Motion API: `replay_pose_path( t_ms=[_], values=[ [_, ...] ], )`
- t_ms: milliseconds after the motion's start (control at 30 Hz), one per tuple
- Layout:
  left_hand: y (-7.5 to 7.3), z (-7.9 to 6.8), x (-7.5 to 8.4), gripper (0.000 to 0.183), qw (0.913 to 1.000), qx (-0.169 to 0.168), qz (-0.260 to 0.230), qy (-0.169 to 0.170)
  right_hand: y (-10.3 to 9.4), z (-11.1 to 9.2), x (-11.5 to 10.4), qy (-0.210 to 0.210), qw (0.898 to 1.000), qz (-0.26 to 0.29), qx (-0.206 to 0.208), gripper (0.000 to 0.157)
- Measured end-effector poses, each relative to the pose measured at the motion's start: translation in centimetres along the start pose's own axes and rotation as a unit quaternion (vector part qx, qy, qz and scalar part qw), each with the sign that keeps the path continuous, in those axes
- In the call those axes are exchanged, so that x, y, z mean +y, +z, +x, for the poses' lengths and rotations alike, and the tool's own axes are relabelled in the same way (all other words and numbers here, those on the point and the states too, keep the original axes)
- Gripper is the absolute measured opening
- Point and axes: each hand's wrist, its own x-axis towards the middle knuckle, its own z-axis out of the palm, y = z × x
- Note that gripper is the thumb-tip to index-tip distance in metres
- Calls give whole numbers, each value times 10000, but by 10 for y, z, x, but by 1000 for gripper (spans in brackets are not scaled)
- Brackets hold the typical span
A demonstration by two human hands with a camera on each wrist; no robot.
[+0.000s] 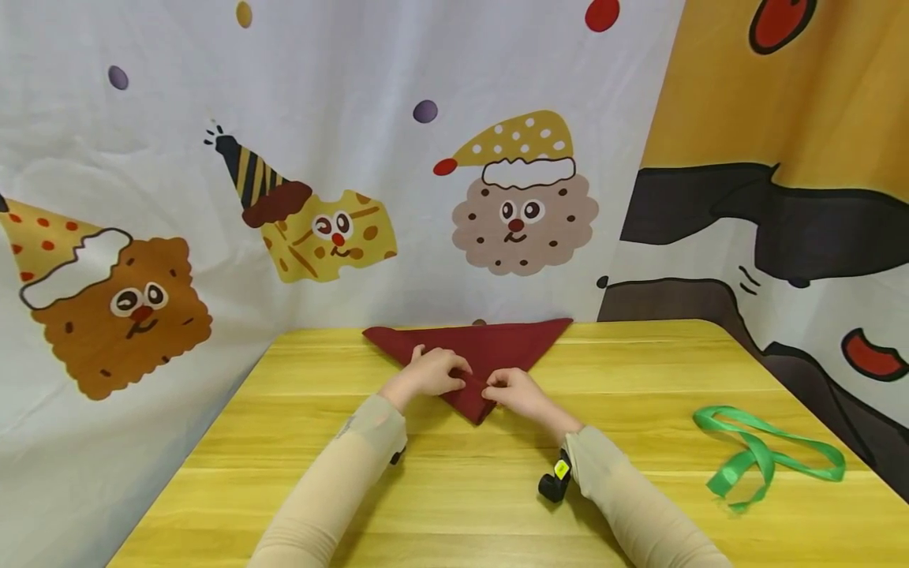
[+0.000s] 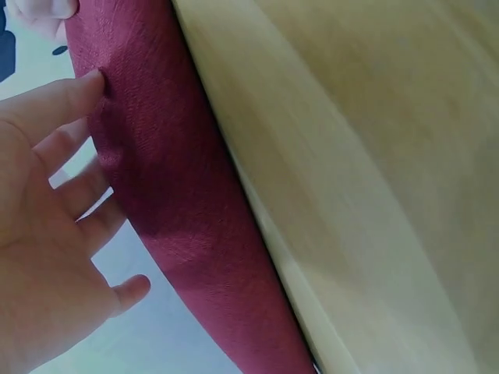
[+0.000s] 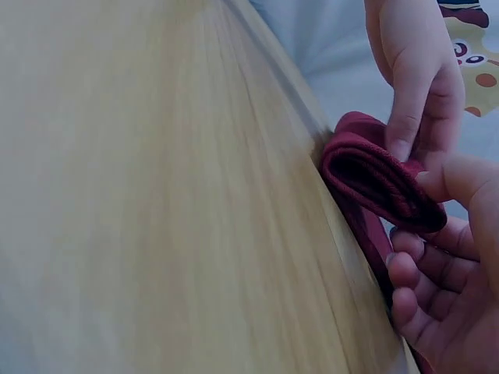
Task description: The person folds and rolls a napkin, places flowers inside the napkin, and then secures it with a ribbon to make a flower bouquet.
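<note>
A dark red cloth [image 1: 490, 347], folded into a triangle, lies on the table with its long edge at the back and a point towards me. My left hand [image 1: 435, 372] pinches the folded layers left of that point. In the left wrist view its thumb [image 2: 82, 93] rests on the cloth [image 2: 171, 171], while the other fingers partly go behind it. My right hand [image 1: 517, 390] grips the cloth's right side close to the left. Seen from the right wrist, the cloth [image 3: 374, 183] shows rolled layers at its open end, between thumb and curled fingers.
A green ribbon [image 1: 760, 450] lies loosely looped on the wooden table [image 1: 454, 505], to the right of my right arm. Behind the table's back edge hangs a white curtain [image 1: 398, 292] printed with cartoon biscuits and cheese.
</note>
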Motion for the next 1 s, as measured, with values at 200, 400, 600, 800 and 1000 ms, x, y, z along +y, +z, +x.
replay_pose_path(
  t_ms=[200, 400, 600, 800, 1000],
  values=[
    [4, 0, 2, 49, 9997, -204, -2, -156, -3, 1, 2, -124, 9984, -553, 37, 9],
    [3, -3, 4, 65, 9989, -367, -224, -186, -4, 2, 4, -93, 9968, -793, 72, 11],
    [2, -4, 10, 64, 9966, -739, -365, 19, -5, 2, 6, -60, 9948, -1007, 129, 11],
    [2, 2, 11, 59, 9925, -1138, -432, -97, -6, 2, 4, -38, 9966, -797, 195, 14],
    [5, 11, 9, 58, 9867, -1557, -416, -210, -5, 3, 7, -269, 9969, -736, 57, 16]
  ],
)
